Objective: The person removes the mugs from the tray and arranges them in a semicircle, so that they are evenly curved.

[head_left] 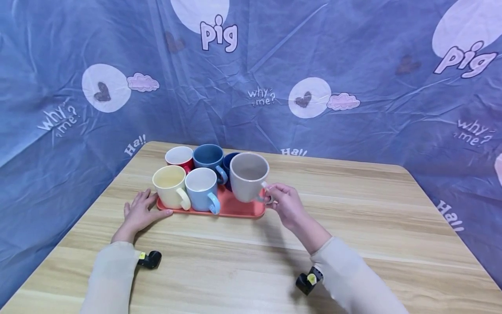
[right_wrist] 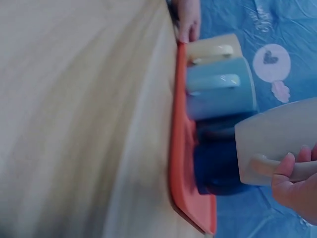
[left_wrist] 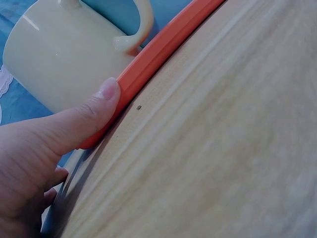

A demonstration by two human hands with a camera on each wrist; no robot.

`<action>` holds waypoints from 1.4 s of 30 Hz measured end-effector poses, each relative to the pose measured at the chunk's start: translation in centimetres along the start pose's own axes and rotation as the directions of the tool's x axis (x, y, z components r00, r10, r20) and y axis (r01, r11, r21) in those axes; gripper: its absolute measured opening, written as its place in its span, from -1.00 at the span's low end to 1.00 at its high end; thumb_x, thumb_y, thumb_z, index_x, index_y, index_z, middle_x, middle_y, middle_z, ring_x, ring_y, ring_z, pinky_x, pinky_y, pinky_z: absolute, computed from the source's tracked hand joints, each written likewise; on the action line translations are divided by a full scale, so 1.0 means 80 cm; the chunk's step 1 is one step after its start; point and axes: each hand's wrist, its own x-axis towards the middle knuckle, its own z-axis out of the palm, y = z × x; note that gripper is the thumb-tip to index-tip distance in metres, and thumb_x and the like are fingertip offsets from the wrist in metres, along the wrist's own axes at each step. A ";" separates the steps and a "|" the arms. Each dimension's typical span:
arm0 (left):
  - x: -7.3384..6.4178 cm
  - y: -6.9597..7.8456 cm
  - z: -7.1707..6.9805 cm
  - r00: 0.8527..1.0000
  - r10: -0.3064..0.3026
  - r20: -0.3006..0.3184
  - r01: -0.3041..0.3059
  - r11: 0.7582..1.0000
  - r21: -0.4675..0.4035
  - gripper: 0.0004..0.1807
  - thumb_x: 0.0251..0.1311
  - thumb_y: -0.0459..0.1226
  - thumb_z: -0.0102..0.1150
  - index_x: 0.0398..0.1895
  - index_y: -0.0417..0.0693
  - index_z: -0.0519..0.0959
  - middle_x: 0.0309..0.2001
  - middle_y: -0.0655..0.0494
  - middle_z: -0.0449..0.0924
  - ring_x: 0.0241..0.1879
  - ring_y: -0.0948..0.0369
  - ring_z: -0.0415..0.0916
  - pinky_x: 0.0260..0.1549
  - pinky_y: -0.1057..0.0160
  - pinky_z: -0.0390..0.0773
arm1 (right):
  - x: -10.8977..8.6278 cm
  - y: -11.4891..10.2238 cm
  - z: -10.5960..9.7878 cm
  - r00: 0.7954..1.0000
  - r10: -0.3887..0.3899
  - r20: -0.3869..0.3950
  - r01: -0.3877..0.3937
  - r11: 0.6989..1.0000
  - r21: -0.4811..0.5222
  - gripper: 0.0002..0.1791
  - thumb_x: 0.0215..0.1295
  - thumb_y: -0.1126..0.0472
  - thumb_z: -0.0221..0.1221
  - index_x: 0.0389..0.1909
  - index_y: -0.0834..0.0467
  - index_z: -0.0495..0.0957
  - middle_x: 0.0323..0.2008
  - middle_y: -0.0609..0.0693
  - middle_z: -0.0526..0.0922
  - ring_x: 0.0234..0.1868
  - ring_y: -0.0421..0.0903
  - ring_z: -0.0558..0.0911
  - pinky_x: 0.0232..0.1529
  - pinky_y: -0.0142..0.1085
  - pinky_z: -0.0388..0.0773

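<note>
- On the wooden bench, an orange tray is sitting toward the far left part of the top, with its long front edge facing the person.
- The right hand is pinching the handle of a grey mug, fingers curled round it; the mug is hanging upright over the tray's right end, and the right wrist view is showing its base clear of the tray floor.
- The left hand is lying flat on the bench with fingers spread, and its thumb is pressing against the tray's left front rim.
- A cream mug is standing at the tray's front left corner, just beside that thumb, with a light blue mug touching it on the right; both handles are pointing toward the front edge.
- Behind them, a red mug, a teal-blue mug and a dark blue mug are crowding the back row, the dark one partly hidden by the grey mug.
- Bare tray floor is showing at the front right, under and in front of the grey mug.
- Wide bare bench is stretching to the right of the tray and toward the person; blue printed cloth is closing in the far and side edges.
</note>
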 end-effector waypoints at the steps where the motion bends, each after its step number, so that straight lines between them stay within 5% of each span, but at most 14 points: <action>1: 0.000 0.001 0.000 1.000 0.001 0.000 -0.001 1.000 0.000 0.01 -0.21 0.20 0.16 0.22 -0.26 0.12 0.23 -0.40 -0.14 0.22 -0.22 -0.39 -0.03 -0.24 -0.56 | -0.001 -0.004 -0.003 1.000 -0.006 -0.001 0.006 1.000 0.004 -0.71 0.17 0.44 -0.10 -0.65 0.17 0.47 -0.67 -0.02 0.41 -0.58 -0.19 0.42 -0.47 -0.33 0.40; 24: -0.001 -0.001 0.001 1.000 0.013 -0.017 -0.013 1.000 -0.004 0.00 -0.21 0.20 0.17 0.21 -0.27 0.14 0.22 -0.40 -0.13 0.22 -0.22 -0.38 -0.03 -0.26 -0.55 | -0.011 -0.062 -0.094 0.998 -0.064 -0.012 0.064 0.998 0.005 -0.62 0.24 0.42 -0.16 -0.62 0.11 0.55 -0.65 -0.05 0.47 -0.54 -0.23 0.44 -0.44 -0.38 0.42; 42: -0.002 0.004 0.000 1.000 0.011 -0.018 -0.011 1.000 -0.004 -0.02 -0.19 0.18 0.18 0.22 -0.25 0.14 0.23 -0.38 -0.13 0.22 -0.22 -0.37 -0.03 -0.25 -0.55 | -0.011 -0.046 -0.184 0.993 -0.069 -0.093 0.070 0.998 0.007 -0.69 0.26 0.35 -0.10 -0.60 0.14 0.53 -0.64 -0.04 0.46 -0.54 -0.22 0.45 -0.48 -0.39 0.42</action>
